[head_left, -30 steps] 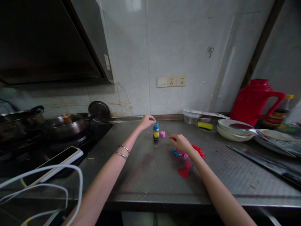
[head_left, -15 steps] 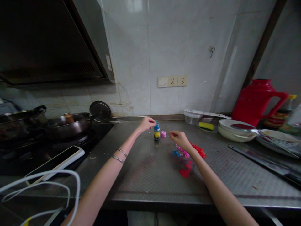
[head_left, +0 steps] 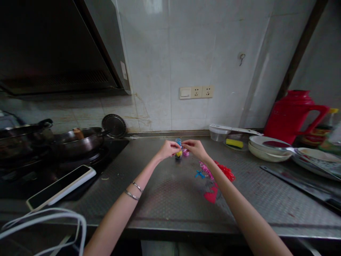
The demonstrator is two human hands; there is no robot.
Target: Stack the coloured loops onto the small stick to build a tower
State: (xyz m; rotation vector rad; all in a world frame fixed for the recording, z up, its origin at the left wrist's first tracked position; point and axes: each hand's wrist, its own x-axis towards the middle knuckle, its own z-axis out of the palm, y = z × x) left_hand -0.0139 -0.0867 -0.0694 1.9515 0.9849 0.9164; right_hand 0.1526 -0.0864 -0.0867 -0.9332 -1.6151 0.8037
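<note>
A small bottle (head_left: 178, 154), blue on top and yellow with dark spots below, stands upright on the steel counter. My left hand (head_left: 168, 149) is closed on its left side, thumb and finger at mid-height. Close against the bottle's upper right side, my right hand (head_left: 195, 148) is pinched; what its fingertips hold, if anything, is too small to make out. Just beneath those fingers lies a small pink item (head_left: 185, 152). Nearer me are a blue piece (head_left: 199, 174), a pink chain-like strand (head_left: 206, 170), a red bundle (head_left: 226, 171) and a red heart-shaped piece (head_left: 211, 195).
Pans (head_left: 80, 142) sit on the stove at left, with a white-edged device (head_left: 61, 186) and white cable (head_left: 80, 220) in front. At right are a red thermos jug (head_left: 290, 115), stacked plates (head_left: 266, 151), a yellow sponge (head_left: 234, 143) and a long knife (head_left: 295, 186).
My right hand has moved left and up to the bottle. My left hand has gone from the bottle's top to its middle. The loose pieces lie as before.
</note>
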